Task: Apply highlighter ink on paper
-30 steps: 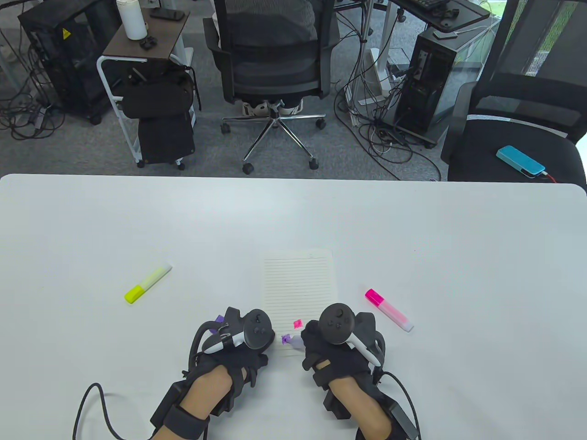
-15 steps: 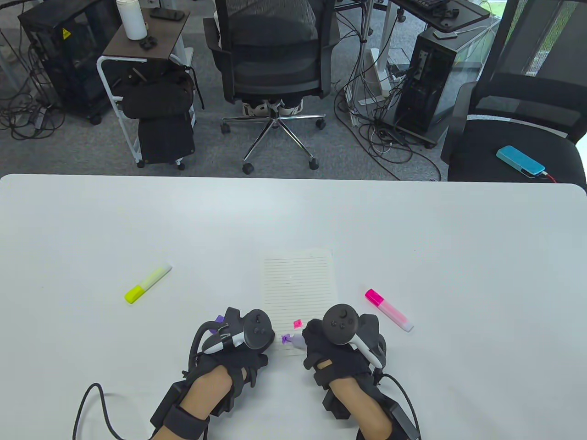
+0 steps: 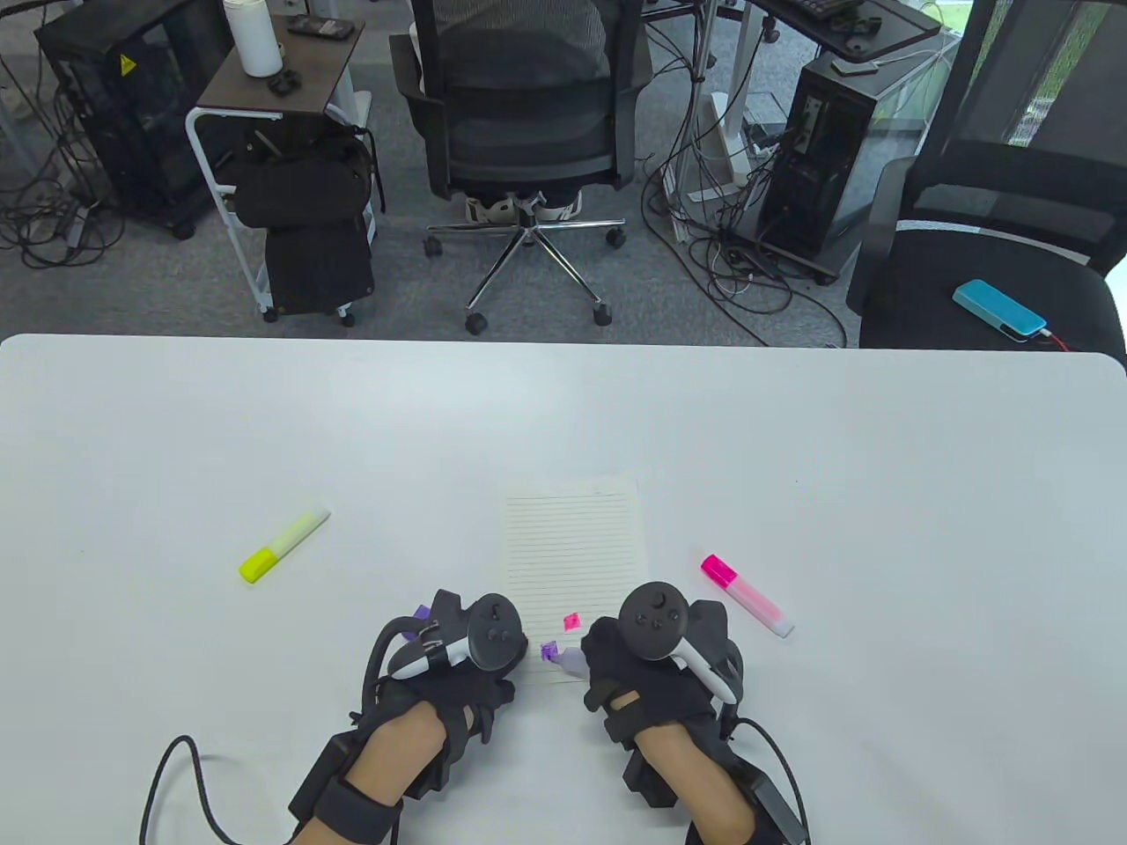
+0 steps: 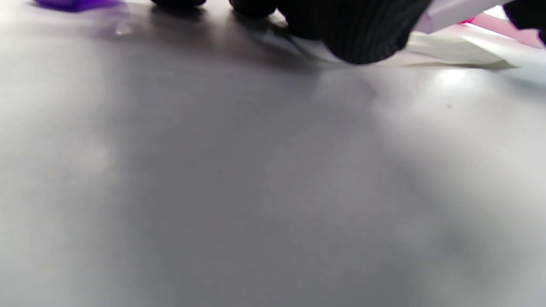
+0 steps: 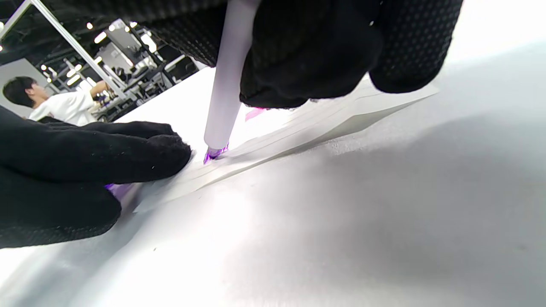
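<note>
The right hand grips a purple highlighter, tip on the paper just beside the left hand, whose grip I cannot tell.

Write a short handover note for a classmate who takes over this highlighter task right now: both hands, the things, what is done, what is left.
Right hand holds the purple highlighter, tip down on the lined paper near its bottom edge.
Left hand rests at the paper's lower left edge, steadying it; the purple cap lies by it.
Done: a pink mark and a small purple mark.
Left: finish the purple stroke, recap.
Yellow highlighter and pink highlighter lie capped on the table.
</note>
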A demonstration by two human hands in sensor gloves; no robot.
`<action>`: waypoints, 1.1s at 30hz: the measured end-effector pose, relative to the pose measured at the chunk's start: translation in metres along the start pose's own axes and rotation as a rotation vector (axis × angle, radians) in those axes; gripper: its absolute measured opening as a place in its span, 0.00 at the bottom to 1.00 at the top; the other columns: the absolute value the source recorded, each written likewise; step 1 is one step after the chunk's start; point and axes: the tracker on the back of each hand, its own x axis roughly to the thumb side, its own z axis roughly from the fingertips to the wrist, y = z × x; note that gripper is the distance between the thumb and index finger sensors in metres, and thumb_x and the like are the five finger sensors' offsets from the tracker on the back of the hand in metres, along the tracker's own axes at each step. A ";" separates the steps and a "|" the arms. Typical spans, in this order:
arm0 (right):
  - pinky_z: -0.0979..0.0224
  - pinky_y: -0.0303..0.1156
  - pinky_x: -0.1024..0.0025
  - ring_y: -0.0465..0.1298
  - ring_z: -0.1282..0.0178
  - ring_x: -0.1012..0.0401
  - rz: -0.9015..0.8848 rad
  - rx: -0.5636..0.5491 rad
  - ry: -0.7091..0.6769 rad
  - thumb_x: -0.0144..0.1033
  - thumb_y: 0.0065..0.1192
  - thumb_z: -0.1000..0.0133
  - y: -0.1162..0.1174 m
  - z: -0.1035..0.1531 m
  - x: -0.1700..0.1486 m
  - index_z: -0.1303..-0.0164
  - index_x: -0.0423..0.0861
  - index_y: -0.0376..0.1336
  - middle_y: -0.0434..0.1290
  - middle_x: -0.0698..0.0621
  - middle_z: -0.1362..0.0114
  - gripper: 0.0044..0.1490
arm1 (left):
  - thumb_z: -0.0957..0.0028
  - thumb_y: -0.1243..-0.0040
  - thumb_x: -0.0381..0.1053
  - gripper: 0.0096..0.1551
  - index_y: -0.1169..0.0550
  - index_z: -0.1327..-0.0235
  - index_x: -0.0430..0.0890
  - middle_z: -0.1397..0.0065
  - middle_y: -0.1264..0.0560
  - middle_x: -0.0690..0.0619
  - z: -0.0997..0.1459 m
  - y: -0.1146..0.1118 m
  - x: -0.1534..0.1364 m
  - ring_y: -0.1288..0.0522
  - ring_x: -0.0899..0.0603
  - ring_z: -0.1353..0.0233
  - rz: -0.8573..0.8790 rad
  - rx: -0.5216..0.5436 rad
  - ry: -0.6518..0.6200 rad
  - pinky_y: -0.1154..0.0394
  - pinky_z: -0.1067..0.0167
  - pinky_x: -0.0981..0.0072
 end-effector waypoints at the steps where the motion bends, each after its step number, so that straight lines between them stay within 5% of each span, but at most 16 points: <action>1: 0.38 0.73 0.46 0.79 0.64 0.52 0.003 -0.017 0.001 0.43 0.58 0.32 0.000 0.000 0.000 0.31 0.43 0.66 0.79 0.43 0.48 0.24 | 0.53 0.40 0.58 0.37 0.35 0.27 0.57 0.17 0.48 0.55 0.000 0.000 0.000 0.46 0.30 0.20 0.000 0.001 0.000 0.50 0.27 0.31; 17: 0.38 0.73 0.46 0.80 0.65 0.52 0.019 0.040 0.010 0.43 0.58 0.32 -0.003 0.001 0.001 0.32 0.42 0.67 0.80 0.43 0.49 0.24 | 0.53 0.41 0.58 0.37 0.35 0.27 0.57 0.17 0.48 0.55 0.000 0.000 0.000 0.46 0.30 0.20 0.000 0.000 0.000 0.50 0.28 0.31; 22: 0.38 0.73 0.46 0.79 0.64 0.52 0.024 -0.037 0.007 0.43 0.58 0.32 -0.002 -0.001 0.000 0.31 0.43 0.66 0.79 0.43 0.48 0.24 | 0.53 0.41 0.58 0.37 0.35 0.27 0.57 0.17 0.48 0.55 0.000 0.000 0.000 0.46 0.30 0.20 0.000 0.000 0.000 0.50 0.27 0.31; 27: 0.39 0.74 0.46 0.80 0.66 0.52 0.026 0.037 0.014 0.43 0.59 0.32 -0.005 0.001 0.000 0.32 0.42 0.67 0.80 0.43 0.50 0.24 | 0.53 0.41 0.58 0.37 0.35 0.27 0.57 0.17 0.48 0.55 0.000 0.000 0.000 0.46 0.30 0.20 -0.001 0.000 0.000 0.50 0.27 0.31; 33: 0.38 0.73 0.46 0.79 0.64 0.52 0.029 -0.030 0.006 0.43 0.58 0.32 -0.001 -0.001 0.000 0.31 0.43 0.66 0.80 0.43 0.48 0.24 | 0.53 0.41 0.58 0.37 0.35 0.27 0.57 0.17 0.48 0.55 0.000 0.000 0.000 0.46 0.30 0.20 0.000 0.000 0.000 0.50 0.27 0.31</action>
